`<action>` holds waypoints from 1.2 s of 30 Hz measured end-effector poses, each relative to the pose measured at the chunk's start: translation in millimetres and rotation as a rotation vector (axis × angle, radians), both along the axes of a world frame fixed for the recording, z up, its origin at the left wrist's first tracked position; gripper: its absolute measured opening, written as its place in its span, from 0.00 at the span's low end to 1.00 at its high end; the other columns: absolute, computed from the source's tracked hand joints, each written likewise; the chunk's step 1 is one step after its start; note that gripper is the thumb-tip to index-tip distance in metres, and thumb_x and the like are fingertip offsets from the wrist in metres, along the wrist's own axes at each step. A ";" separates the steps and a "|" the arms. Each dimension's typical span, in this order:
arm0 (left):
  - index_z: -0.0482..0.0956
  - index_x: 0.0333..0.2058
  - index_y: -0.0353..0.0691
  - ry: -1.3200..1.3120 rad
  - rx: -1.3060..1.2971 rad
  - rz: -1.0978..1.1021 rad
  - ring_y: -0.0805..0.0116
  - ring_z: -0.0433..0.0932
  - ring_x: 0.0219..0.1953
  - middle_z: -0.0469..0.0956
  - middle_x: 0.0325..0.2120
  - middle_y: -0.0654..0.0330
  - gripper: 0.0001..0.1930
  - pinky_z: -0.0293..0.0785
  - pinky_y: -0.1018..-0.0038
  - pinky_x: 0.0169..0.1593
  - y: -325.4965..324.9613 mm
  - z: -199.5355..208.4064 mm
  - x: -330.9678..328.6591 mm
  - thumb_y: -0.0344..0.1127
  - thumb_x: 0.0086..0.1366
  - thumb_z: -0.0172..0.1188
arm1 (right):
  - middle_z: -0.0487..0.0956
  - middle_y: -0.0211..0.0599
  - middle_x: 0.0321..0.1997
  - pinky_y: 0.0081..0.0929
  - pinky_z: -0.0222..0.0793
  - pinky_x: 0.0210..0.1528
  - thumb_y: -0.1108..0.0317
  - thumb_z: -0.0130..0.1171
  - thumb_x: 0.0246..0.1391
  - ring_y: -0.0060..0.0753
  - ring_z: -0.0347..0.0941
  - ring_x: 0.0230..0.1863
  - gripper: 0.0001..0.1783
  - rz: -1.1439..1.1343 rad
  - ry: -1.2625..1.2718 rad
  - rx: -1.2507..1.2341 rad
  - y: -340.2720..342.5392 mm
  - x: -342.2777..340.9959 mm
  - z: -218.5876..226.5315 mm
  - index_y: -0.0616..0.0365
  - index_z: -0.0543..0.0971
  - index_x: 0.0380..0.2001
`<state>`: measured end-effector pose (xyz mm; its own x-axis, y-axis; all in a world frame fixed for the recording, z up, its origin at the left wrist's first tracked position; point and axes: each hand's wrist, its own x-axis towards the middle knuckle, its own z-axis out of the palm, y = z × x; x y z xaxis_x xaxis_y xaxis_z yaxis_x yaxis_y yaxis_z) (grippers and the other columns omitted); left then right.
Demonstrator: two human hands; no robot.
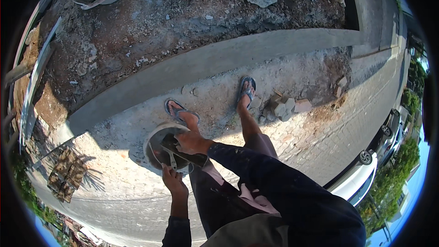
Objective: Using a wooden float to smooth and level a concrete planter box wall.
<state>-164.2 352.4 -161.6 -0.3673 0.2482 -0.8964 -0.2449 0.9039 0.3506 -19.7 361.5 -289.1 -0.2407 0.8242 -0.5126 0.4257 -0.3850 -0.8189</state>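
Handling the bucket (151, 137) with both hands appears to be the step in progress. The bucket is just ahead of the left hand (173, 182), whose fingers pinch at its near edge. The right hand (192, 142) reaches over the bucket's right side, fingers curled; whether they grip anything cannot be told. A concrete strip (206, 59) runs beyond the bucket. The next move likely calls for steadying the near edge.

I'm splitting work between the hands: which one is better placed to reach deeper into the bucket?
Likely the right. The right hand lies over the opening of the bucket, while the left hand is at its near rim.
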 end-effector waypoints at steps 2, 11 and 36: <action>0.64 0.28 0.49 -0.024 0.034 -0.121 0.82 0.48 0.16 0.53 0.17 0.74 0.14 0.49 0.79 0.22 -20.3 35.8 33.2 0.45 0.71 0.55 | 0.78 0.60 0.38 0.49 0.75 0.42 0.61 0.59 0.50 0.57 0.79 0.44 0.18 0.242 0.023 -0.102 -13.9 5.5 5.2 0.65 0.76 0.38; 0.71 0.39 0.40 -0.099 0.041 -0.528 0.79 0.67 0.31 0.69 0.29 0.67 0.10 0.68 0.77 0.37 -72.7 105.2 218.8 0.38 0.66 0.59 | 0.80 0.49 0.40 0.45 0.76 0.35 0.63 0.51 0.54 0.47 0.80 0.36 0.16 -0.004 -0.779 0.304 -98.7 157.2 5.4 0.63 0.80 0.38; 0.66 0.45 0.36 -0.581 0.030 -0.985 0.78 0.68 0.31 0.68 0.30 0.66 0.14 0.66 0.80 0.38 -112.8 144.1 455.9 0.33 0.66 0.59 | 0.80 0.61 0.37 0.48 0.78 0.41 0.63 0.47 0.57 0.59 0.80 0.38 0.20 -0.215 -0.418 -0.373 -189.3 389.6 98.4 0.64 0.75 0.47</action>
<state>291.7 239.6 -17.5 0.4667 0.2225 -0.8560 0.4333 0.7863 0.4405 369.9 172.1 -190.7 0.1962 0.5785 -0.7917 0.5632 -0.7274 -0.3920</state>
